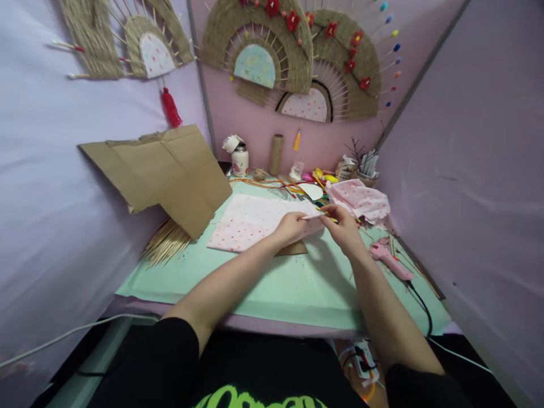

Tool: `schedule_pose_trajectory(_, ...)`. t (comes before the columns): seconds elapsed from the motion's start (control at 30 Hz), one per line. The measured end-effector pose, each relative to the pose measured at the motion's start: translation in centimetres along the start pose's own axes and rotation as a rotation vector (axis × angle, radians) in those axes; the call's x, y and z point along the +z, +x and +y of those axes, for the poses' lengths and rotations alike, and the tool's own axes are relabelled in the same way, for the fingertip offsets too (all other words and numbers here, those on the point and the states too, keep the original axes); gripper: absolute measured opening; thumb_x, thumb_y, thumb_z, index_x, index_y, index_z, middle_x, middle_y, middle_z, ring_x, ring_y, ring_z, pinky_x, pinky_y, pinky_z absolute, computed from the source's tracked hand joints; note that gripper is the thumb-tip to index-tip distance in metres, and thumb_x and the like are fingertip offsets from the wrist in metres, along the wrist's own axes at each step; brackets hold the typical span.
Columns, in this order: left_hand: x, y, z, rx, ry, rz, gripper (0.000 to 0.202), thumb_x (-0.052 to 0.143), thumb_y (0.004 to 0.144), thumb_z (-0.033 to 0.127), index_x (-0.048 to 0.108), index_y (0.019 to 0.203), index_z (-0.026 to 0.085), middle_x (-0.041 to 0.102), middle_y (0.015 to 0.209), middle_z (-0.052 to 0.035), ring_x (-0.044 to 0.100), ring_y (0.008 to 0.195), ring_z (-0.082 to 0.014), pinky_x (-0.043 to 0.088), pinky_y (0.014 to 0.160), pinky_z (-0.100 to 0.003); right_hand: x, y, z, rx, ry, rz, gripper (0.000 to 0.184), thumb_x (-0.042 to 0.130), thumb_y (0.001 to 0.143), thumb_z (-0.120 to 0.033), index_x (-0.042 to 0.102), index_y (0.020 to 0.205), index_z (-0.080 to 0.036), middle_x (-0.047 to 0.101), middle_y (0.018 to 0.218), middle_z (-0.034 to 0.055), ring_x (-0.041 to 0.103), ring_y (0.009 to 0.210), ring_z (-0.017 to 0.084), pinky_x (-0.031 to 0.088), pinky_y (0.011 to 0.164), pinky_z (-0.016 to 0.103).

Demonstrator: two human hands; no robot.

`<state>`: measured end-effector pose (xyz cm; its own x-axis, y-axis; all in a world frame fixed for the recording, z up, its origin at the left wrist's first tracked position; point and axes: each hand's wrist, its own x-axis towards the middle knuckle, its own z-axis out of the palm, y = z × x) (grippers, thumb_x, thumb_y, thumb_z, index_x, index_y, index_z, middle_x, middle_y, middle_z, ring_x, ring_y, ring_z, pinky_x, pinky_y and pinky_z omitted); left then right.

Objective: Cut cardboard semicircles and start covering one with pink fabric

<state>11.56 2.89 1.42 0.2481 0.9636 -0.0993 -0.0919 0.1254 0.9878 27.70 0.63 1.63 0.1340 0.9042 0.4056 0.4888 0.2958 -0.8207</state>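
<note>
Left hand [291,228] is pinching one end of a small pale pink piece [313,215] between thumb and fingers; right hand [343,228] is gripping the opposite end, its fingers closing narrowly on it. The piece is spanning the short gap between both sets of fingertips; its exact form is being partly hidden by them. Dotted pink cloth [246,224] is lying flat below and left of the left fingers, brown cardboard [294,249] showing at its near edge. A white rounded cutout [312,191] is resting just beyond the fingers. Crumpled dotted cloth [361,199] is lying beyond and right of the right fingers; a pink glue gun [391,259] is lying nearer, to their right. Thin sticks [168,245] are lying well left of the left fingers.
</note>
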Motion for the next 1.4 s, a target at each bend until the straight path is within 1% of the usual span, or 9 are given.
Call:
schedule_pose_trajectory(0.1,-2.2,1.7,-0.1,-0.063,-0.186,0.062,0.009,0.06,0.08,0.019,0.066,0.082,0.013,0.074,0.085,-0.0093,0.07,0.094,-0.0258,0.052,0.092,-0.042,0.7,-0.7,1.6,-0.016,-0.108,0.183,0.031,0.062,0.073,-0.037,0.057,0.097,-0.018,0.062,0.1,0.0087,0.059,0.082,0.02,0.047,0.067,0.032)
schedule_pose_trajectory(0.2,-4.9,1.8,0.5,-0.094,-0.346,0.108,0.013,0.06,0.083,0.022,0.065,0.089,0.012,0.074,0.092,-0.0123,0.071,0.093,-0.0237,0.053,0.091,-0.04,1.7,-2.0,1.9,-0.022,-0.221,-0.221,0.031,0.068,0.071,-0.036,0.057,0.094,-0.019,0.064,0.097,0.0081,0.061,0.085,0.022,0.049,0.077,0.037)
schedule_pose_trajectory(0.3,-6.4,1.5,1.3,-0.148,-0.602,0.155,0.015,0.059,0.085,0.02,0.065,0.093,0.01,0.075,0.093,-0.0133,0.072,0.095,-0.0244,0.052,0.095,-0.04,3.3,-2.9,1.0,-0.087,-0.288,-0.589,0.066,0.081,0.059,-0.035,0.055,0.117,-0.016,0.061,0.118,0.014,0.057,0.11,0.029,0.046,0.094,0.043)
schedule_pose_trajectory(0.4,-6.9,1.1,2.2,-0.169,-0.739,0.165,0.017,0.055,0.088,0.018,0.066,0.096,0.009,0.075,0.09,-0.0124,0.072,0.095,-0.0246,0.051,0.097,-0.04,4.7,-3.0,0.1,-0.125,-0.291,-0.695,0.1,0.086,0.055,-0.034,0.038,0.141,-0.015,0.054,0.133,0.0181,0.051,0.121,0.032,0.042,0.101,0.045)
schedule_pose_trajectory(0.53,-6.5,0.8,2.7,-0.085,-0.713,0.178,0.013,0.053,0.088,0.015,0.065,0.093,0.011,0.074,0.079,-0.0082,0.072,0.088,-0.0221,0.051,0.095,-0.04,2.8,-3.0,0.6,-0.123,-0.369,-0.628,0.1,0.084,0.058,-0.035,0.037,0.144,-0.015,0.056,0.129,0.0183,0.051,0.12,0.034,0.043,0.099,0.05)
schedule_pose_trajectory(0.7,-3.5,-0.8,0.8,0.142,-0.226,0.01,0.022,0.058,0.088,0.03,0.066,0.099,0.012,0.074,0.099,-0.0101,0.068,0.1,-0.0233,0.047,0.098,-0.039,-6.0,-4.5,2.2,0.038,-0.344,-0.281,0.089,0.078,0.066,-0.049,0.04,0.141,-0.021,0.057,0.127,0.0159,0.054,0.118,0.035,0.045,0.099,0.054)
schedule_pose_trajectory(0.83,-0.5,-4.2,-1.2,0.231,0.383,-0.54,0.041,0.078,0.071,0.038,0.071,0.106,0.018,0.067,0.122,-0.0123,0.057,0.12,-0.031,0.038,0.107,-0.046,-11.0,-6.5,1.6,0.18,-0.163,0.165,0.098,0.081,0.061,-0.054,0.037,0.143,-0.023,0.054,0.13,0.0171,0.054,0.12,0.036,0.043,0.103,0.054)
schedule_pose_trajectory(0.93,-0.2,-6.6,-1.6,0.395,0.93,-0.821,0.053,0.071,0.08,0.04,0.06,0.128,0.023,0.049,0.145,-0.0149,0.038,0.139,-0.033,0.018,0.114,-0.057,-11.1,-7.4,0.7,0.166,-0.056,0.251,0.095,0.083,0.061,-0.051,0.038,0.142,-0.027,0.052,0.133,0.0144,0.052,0.123,0.033,0.041,0.107,0.053)
schedule_pose_trajectory(1.4,-8.1,-11.2,-3.6,0.238,1.36,-0.32,0.062,0.058,0.089,0.046,0.042,0.144,0.022,0.026,0.158,-0.0164,0.013,0.148,-0.0343,0.011,0.117,-0.06,0.4,-7.0,2.0,0.005,-0.371,-0.369,0.082,0.075,0.071,-0.039,0.039,0.143,-0.023,0.054,0.134,0.0148,0.047,0.126,0.034,0.041,0.103,0.051)
